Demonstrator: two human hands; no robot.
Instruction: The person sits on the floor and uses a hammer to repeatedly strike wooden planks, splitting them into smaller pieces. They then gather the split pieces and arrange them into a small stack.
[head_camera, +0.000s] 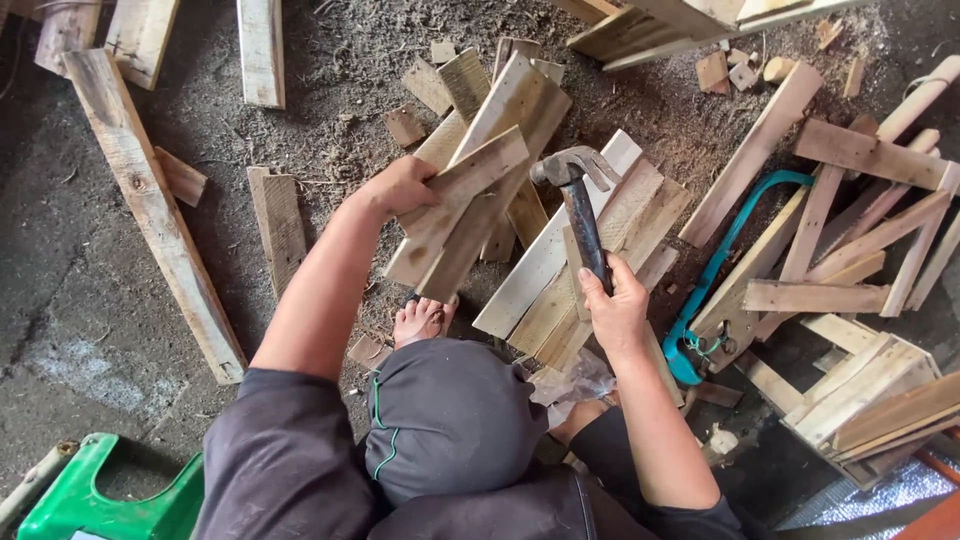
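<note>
Claw hammer (578, 205), dark and worn, stands at the centre of the frame with its curved steel head up and its black handle running down into the right hand (617, 305), whose fingers are wrapped tight around the lower grip. Just left of it, the left hand (400, 188) is closed on the upper edge of a pale, rough-sawn wooden slat (462, 205) (nailed across a second, longer board (495, 180), as far as can be made out), both tilted from upper right down to lower left. Beneath them lies a stack of flat pallet planks (590, 250), grainy and dusty, on a dirt floor strewn with sawdust and offcuts. A bare foot (422, 320) shows under the held boards. To the right, a teal-framed hacksaw (715, 270) rests among loose sticks, its blade hard to make out. A long weathered plank (155, 215) lies at upper left, and a green plastic stool (100, 500) is cut off at lower left.
</note>
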